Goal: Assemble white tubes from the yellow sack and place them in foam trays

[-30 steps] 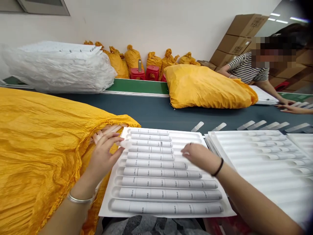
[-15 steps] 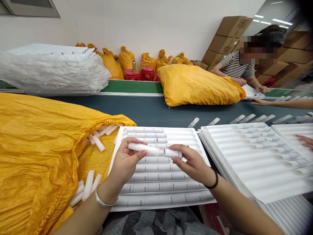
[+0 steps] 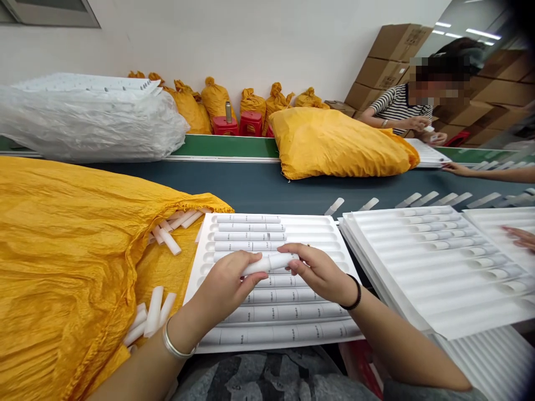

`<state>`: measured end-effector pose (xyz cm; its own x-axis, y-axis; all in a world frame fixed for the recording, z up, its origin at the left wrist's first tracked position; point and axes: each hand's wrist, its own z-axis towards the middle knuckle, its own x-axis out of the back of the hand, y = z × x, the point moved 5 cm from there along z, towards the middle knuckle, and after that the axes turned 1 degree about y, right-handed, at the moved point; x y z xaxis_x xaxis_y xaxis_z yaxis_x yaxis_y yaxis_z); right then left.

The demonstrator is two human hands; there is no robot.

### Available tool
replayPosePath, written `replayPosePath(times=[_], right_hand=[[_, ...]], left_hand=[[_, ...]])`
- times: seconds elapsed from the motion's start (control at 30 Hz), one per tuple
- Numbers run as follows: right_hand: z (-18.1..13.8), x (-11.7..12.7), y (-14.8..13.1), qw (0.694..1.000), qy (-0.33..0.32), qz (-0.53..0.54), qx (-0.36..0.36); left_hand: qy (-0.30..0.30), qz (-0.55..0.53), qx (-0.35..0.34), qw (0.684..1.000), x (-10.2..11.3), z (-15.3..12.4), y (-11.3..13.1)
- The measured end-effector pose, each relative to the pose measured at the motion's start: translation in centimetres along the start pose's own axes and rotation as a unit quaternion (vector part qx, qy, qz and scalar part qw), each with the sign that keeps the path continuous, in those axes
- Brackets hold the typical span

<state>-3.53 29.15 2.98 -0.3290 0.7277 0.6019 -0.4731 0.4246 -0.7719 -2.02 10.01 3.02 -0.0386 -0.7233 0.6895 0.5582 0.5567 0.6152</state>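
From my end, looks like the joining step: left hand [image 3: 228, 279] grips the plain tube [image 3: 256, 265], right hand [image 3: 325, 274] the printed sleeve [image 3: 281, 260], ends meeting above the tray [image 3: 316, 229]; next move calls for straight alignment.

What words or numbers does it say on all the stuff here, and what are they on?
No text is clear enough to read.
Printed tubes in the white tray: dark print, too small to read.
Piece in the right hand: tiny marks, too small to read.
Stacked cardboard boxes: dark print, too blurred to read.
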Motion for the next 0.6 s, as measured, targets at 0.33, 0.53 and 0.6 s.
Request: replayPosePath(times=[0.33, 0.53, 0.6], right_hand=[[0.5, -1.0, 0.3, 0.986, -0.070, 0.121, -0.094], [0.6, -0.4, -2.2, 0.991, -0.026, -0.075, 0.112], [0.4, -1.0, -2.6, 0.986, -0.036, -0.091, 0.135]], left_hand=[[0.014, 0.149, -0.149, 0.978, 0.5, -0.1, 1.3], [0.007, 0.086, -0.082, 0.993, -0.3, -0.5, 0.8], [0.019, 0.075, -0.088, 0.993, -0.7, -0.7, 1.0]])
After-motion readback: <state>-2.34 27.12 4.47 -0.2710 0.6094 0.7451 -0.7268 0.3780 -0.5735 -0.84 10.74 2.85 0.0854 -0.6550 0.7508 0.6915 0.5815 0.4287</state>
